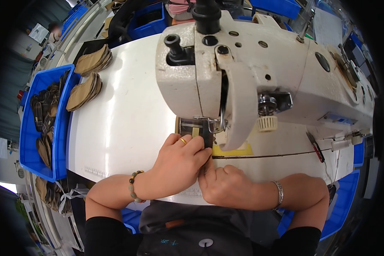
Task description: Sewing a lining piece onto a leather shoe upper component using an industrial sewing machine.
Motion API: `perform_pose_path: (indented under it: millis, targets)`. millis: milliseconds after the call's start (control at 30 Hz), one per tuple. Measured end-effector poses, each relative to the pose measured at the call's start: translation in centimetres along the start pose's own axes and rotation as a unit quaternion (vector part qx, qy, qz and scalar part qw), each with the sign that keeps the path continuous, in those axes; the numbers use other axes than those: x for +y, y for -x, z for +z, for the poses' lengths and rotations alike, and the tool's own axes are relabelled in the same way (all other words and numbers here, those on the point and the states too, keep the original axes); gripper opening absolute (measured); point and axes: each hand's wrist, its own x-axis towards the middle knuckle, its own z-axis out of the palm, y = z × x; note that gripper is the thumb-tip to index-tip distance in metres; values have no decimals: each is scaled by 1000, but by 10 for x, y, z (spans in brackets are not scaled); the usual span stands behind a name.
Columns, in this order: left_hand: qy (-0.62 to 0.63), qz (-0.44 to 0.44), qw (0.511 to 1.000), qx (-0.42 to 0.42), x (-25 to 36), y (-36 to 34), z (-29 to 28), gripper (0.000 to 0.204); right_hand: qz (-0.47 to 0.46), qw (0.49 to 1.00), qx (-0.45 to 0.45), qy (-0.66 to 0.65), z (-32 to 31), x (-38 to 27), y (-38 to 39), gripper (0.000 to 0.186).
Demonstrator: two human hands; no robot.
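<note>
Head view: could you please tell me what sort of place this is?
Most likely a sewing workshop: an industrial sewing machine on a white table, stacks of cut tan pieces, and a blue bin holding more pieces.

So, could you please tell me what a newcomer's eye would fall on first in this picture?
The big off-white sewing machine fills the upper right, its head hanging over the white table. Just below its needle area, the left hand and right hand press together on a small dark plaid piece, fingers pinching it. At the far left, a blue bin holds more plaid pieces, with tan stacks beside it.
</note>
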Motion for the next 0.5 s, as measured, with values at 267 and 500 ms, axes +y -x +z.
perform_pose_path:
  millis: [267, 500]
  targets:
    - [1, -5, 999, 44, -19, -18, 11, 27, 38, 999, 25, -4, 17, 20, -7, 22]
    - [3, -28, 998, 54, -30, -22, 14, 27, 87, 996, 11, 8, 23, 26, -7, 26]
